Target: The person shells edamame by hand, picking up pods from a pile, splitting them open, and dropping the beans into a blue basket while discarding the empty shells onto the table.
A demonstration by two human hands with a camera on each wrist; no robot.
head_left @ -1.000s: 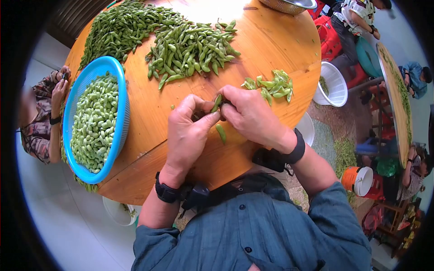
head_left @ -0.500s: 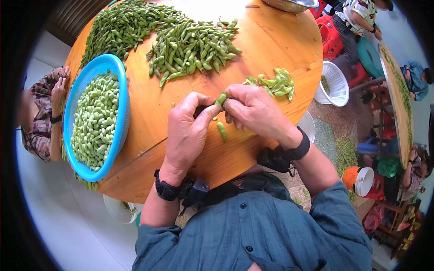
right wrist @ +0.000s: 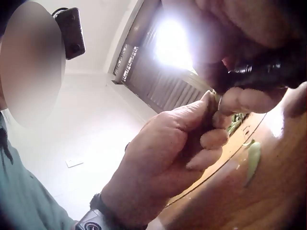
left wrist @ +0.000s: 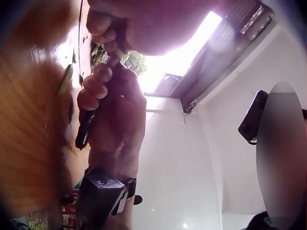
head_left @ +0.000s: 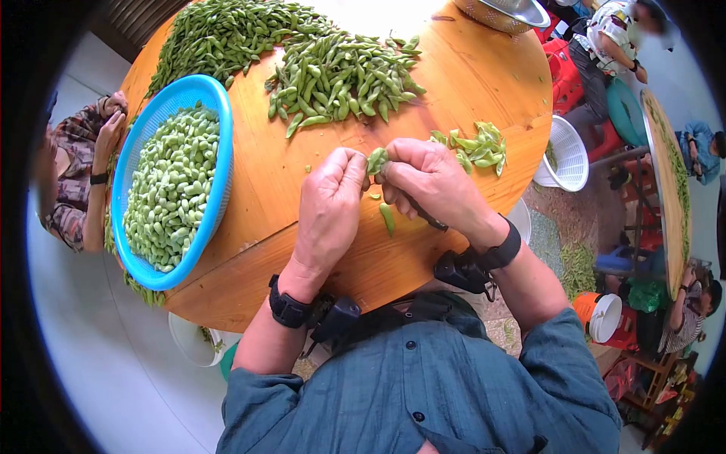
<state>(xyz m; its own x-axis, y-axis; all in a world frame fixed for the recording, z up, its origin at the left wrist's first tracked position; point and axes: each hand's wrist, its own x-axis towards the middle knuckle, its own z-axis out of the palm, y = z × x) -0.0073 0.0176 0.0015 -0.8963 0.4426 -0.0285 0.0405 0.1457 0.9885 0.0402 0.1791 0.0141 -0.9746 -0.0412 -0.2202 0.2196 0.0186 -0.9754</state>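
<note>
My left hand (head_left: 329, 208) pinches a green soybean pod (head_left: 376, 160) between thumb and forefinger over the table. Meeting it at the pod is my right hand (head_left: 437, 181), whose curled fingers grip a slim tool with a black handle (left wrist: 84, 130); the handle (right wrist: 268, 68) also shows large in the right wrist view. Fingers mostly hide the tool's working end. Below the hands lie a loose pod (head_left: 387, 219) and a small shelled bean (head_left: 374, 196). To the right is a small pile of pale green pods (head_left: 488, 150).
A blue basket (head_left: 227, 155) of shelled beans stands at the left. Heaped whole pods (head_left: 340, 79) cover the far side of the round wooden table (head_left: 257, 197). A metal colander (head_left: 491, 17) sits at the back; a white basket (head_left: 571, 163) stands beyond the right edge. Other people sit around.
The pod between my fingers has turned and now shows a broader side. The black handle has come into sight under my right hand. A small bean has appeared on the table since the first frame.
</note>
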